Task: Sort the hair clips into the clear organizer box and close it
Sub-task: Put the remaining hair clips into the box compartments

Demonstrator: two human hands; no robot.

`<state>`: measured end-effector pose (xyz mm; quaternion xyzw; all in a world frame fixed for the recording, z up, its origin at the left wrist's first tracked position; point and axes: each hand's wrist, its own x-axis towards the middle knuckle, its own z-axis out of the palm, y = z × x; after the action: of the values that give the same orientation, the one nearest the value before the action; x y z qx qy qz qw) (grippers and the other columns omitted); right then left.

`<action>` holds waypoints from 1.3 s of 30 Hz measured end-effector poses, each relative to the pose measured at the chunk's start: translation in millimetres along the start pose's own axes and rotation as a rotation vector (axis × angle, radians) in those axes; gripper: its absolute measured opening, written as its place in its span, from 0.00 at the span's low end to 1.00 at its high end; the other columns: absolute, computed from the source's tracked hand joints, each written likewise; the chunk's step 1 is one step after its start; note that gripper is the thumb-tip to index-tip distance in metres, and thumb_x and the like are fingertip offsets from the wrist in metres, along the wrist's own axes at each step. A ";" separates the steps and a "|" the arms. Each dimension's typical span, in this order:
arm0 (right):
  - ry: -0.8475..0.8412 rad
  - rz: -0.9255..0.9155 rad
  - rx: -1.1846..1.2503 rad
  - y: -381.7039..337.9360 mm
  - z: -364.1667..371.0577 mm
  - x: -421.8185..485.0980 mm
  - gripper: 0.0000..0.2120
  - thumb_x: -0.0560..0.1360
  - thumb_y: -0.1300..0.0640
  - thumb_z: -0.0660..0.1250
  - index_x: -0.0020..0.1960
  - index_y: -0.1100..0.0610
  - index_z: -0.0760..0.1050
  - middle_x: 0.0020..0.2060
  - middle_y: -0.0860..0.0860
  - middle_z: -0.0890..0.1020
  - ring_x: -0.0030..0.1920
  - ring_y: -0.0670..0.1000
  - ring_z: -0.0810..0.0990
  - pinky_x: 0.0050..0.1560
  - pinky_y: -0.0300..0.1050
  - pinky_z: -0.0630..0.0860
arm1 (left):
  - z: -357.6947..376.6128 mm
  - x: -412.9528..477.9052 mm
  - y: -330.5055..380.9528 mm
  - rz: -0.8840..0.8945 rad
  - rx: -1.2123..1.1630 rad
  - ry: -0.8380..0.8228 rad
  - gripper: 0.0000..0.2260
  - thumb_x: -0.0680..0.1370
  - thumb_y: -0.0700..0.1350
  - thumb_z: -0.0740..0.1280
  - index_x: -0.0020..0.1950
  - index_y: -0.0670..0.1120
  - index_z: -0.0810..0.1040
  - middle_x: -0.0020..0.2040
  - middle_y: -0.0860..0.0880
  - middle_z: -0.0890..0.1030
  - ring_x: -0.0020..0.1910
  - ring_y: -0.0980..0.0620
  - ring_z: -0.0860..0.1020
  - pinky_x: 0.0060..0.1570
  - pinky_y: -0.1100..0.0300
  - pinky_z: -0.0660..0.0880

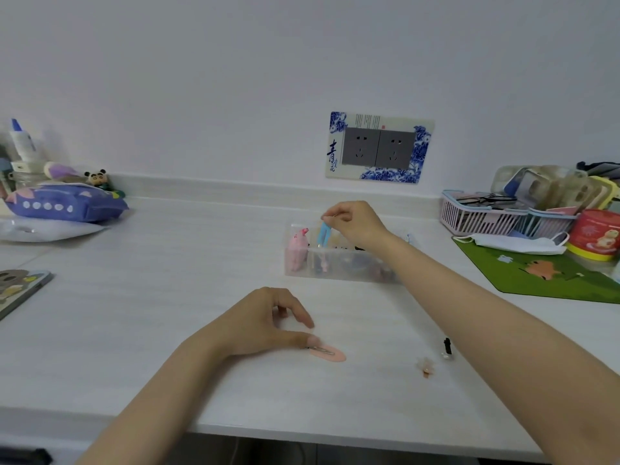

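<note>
White desk (167, 297): right hand (355, 223) pinches blue clip (324, 233) over organizer box (342, 275); left hand (265, 325), fingers apart, thumb touching pink clip (330, 353).

A plain white wall (235, 78) stood behind a white desk (167, 297). A double socket (379, 152) in a blue-flowered frame sat low on the wall. A green mat (550, 283) and pink basket (469, 220) lay at right.

Clear glossy plastic organizer box (339, 263) on a matt white wood-grain table (167, 297); pink clip (330, 353) with metal clasp.
</note>
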<state>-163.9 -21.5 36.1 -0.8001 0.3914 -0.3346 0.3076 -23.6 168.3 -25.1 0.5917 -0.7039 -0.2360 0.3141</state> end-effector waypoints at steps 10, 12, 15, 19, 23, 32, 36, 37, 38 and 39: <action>0.048 -0.188 0.068 -0.7 -1.2 -73.9 0.07 0.75 0.59 0.66 0.51 0.53 0.80 0.47 0.46 0.83 0.47 0.45 0.79 0.51 0.34 0.71 | 1.9 2.4 -1.4 -0.003 -0.040 0.012 0.07 0.67 0.51 0.76 0.34 0.49 0.82 0.33 0.53 0.78 0.31 0.60 0.69 0.33 0.69 0.66; -0.028 -0.160 0.115 1.0 -0.1 -92.8 0.06 0.75 0.60 0.67 0.50 0.55 0.80 0.47 0.49 0.83 0.48 0.46 0.80 0.52 0.39 0.72 | 2.7 4.3 -3.1 -0.002 -0.063 0.073 0.07 0.68 0.49 0.75 0.34 0.49 0.81 0.33 0.52 0.80 0.30 0.60 0.71 0.33 0.67 0.67; -0.158 -0.080 0.131 7.9 2.6 -116.2 0.06 0.75 0.56 0.67 0.50 0.54 0.80 0.47 0.45 0.83 0.47 0.42 0.78 0.52 0.38 0.72 | 5.7 6.8 -3.5 0.011 -0.067 0.142 0.08 0.69 0.47 0.75 0.33 0.47 0.79 0.34 0.51 0.81 0.30 0.60 0.73 0.32 0.68 0.68; -0.227 -0.039 0.174 15.7 8.4 -130.3 0.05 0.74 0.56 0.68 0.49 0.51 0.80 0.47 0.48 0.84 0.45 0.44 0.79 0.50 0.35 0.72 | 8.3 14.3 -0.1 0.019 -0.162 0.322 0.08 0.69 0.43 0.74 0.33 0.45 0.77 0.34 0.48 0.82 0.31 0.59 0.75 0.32 0.69 0.68; -0.123 -0.026 0.351 8.4 6.3 -123.0 0.05 0.74 0.60 0.68 0.45 0.51 0.80 0.39 0.49 0.85 0.40 0.45 0.83 0.44 0.33 0.75 | 2.3 29.4 10.5 0.044 -0.257 0.463 0.07 0.70 0.41 0.73 0.34 0.42 0.77 0.38 0.42 0.83 0.34 0.55 0.77 0.33 0.67 0.70; 0.163 -0.022 0.412 -11.2 -10.2 -65.5 0.06 0.74 0.63 0.68 0.50 0.60 0.79 0.35 0.52 0.83 0.32 0.40 0.81 0.38 0.33 0.75 | -0.3 65.1 -6.1 0.104 0.113 0.587 0.18 0.71 0.59 0.66 0.57 0.53 0.77 0.57 0.56 0.80 0.57 0.57 0.74 0.57 0.66 0.67; 0.176 -0.058 0.187 -5.2 -19.5 -28.1 0.04 0.73 0.59 0.69 0.48 0.55 0.76 0.35 0.50 0.84 0.38 0.46 0.82 0.44 0.38 0.75 | 0.8 67.6 -28.2 0.140 0.369 0.421 0.34 0.71 0.69 0.56 0.72 0.51 0.64 0.72 0.51 0.68 0.70 0.51 0.66 0.68 0.52 0.63; 0.139 -0.069 0.129 -3.7 -19.3 -20.3 0.04 0.73 0.58 0.69 0.48 0.55 0.76 0.34 0.50 0.84 0.40 0.47 0.82 0.45 0.40 0.74 | 1.3 67.5 -28.8 0.146 0.373 0.416 0.35 0.71 0.69 0.55 0.72 0.51 0.63 0.73 0.51 0.66 0.71 0.52 0.64 0.69 0.53 0.62; 0.091 -0.071 0.072 -2.1 -17.7 -13.2 0.04 0.73 0.57 0.69 0.48 0.54 0.77 0.34 0.50 0.84 0.41 0.48 0.82 0.45 0.40 0.74 | 2.1 67.5 -28.2 0.145 0.369 0.424 0.35 0.71 0.68 0.55 0.73 0.51 0.63 0.74 0.51 0.64 0.72 0.52 0.63 0.69 0.54 0.61; 0.037 -0.068 0.022 -0.9 -14.9 -7.5 0.04 0.74 0.57 0.69 0.48 0.54 0.78 0.35 0.50 0.84 0.42 0.49 0.82 0.45 0.40 0.73 | 2.9 67.6 -27.3 0.140 0.362 0.435 0.35 0.70 0.68 0.55 0.73 0.51 0.63 0.74 0.51 0.64 0.72 0.53 0.63 0.69 0.55 0.60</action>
<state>-178.6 -18.2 43.3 -0.8031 0.3660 -0.3638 0.2978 -14.0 96.7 -35.3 0.6250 -0.6897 0.0481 0.3624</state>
